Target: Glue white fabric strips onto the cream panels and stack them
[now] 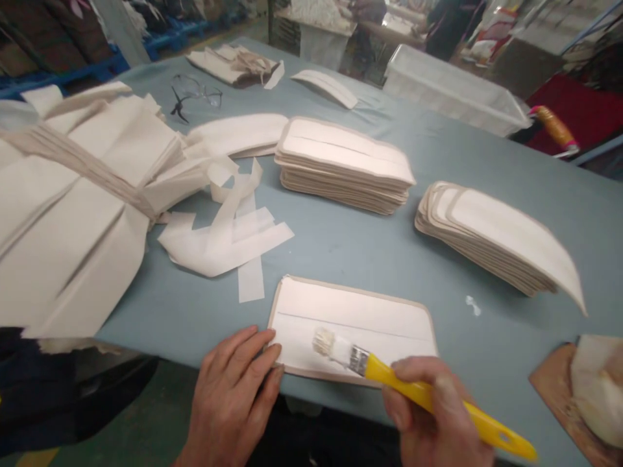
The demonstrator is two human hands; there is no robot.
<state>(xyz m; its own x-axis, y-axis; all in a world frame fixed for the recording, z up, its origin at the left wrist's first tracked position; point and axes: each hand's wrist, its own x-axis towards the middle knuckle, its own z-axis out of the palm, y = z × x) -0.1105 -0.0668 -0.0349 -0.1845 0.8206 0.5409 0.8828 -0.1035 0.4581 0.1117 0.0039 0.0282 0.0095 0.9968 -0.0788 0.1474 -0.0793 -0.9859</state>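
A yellow-handled paintbrush (399, 383) is gripped in my right hand (438, 408). Its pale, coated bristles are over a cream rectangular panel (360, 311) with a tan edge and a dark line along its length; whether they touch is hard to tell. My left hand (238, 383) lies with fingers stretched out, the tips on the panel's left edge. Beyond the panel stands a stack of similar panels (345, 155). A second, fanned stack (501, 240) sits to the right, its top piece overhanging.
White paper-like strips (224, 240) lie left of centre, beside bundled cream pieces (87, 181). Glasses (199, 91), small black snips (178, 105) and a clear plastic bin (452, 91) are farther back. A container with whitish residue (594, 383) stands at the right on a brown board.
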